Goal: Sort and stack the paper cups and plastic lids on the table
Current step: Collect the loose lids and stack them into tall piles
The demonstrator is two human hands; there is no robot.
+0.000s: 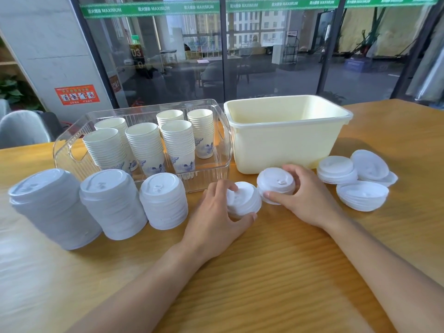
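Several stacks of white paper cups (146, 143) with blue prints stand in a clear plastic bin (72, 150). Three tall stacks of white plastic lids (113, 203) line the table in front of it. My left hand (216, 219) grips a short stack of lids (242, 200) resting on the table. Beside it, my right hand (305, 195) holds another short lid stack (276, 183), tilted toward me. More lids (336, 169) lie in loose piles at the right, some upside down (362, 195).
A cream plastic tub (288, 138) stands behind my right hand, next to the clear bin. The wooden table (264, 272) stretches toward me. A glass wall runs behind the table, and a grey chair (21, 128) stands at the far left.
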